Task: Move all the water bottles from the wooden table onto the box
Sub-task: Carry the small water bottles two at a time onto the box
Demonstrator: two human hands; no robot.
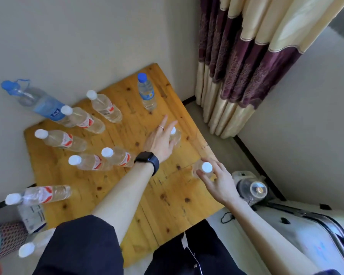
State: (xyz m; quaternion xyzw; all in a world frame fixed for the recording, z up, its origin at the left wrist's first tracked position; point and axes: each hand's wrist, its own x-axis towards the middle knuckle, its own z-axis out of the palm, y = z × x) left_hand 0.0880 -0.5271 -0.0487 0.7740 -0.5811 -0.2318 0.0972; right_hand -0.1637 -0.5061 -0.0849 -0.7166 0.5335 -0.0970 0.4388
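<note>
On the wooden table (167, 197) stand several clear water bottles with white caps (99, 105) (62, 138). A blue-capped bottle (147, 92) stands at the back, and a large blue-capped jug (38, 100) at the back left. My left hand (161, 139), with a black watch on the wrist, has its fingers spread beside a white-capped bottle (176, 134) and the thumb touches it. At the table's right edge my right hand (216, 181) wraps its fingers around another white-capped bottle (206, 167). A white box with a label (33, 215) shows at the lower left.
A white-capped bottle (26, 250) stands at the lower left, half hidden by my sleeve. A red mesh basket (6, 239) sits below it. A cream and purple curtain (246, 66) hangs at the right. A clear appliance (250, 187) and a white case (316, 235) lie right of the table.
</note>
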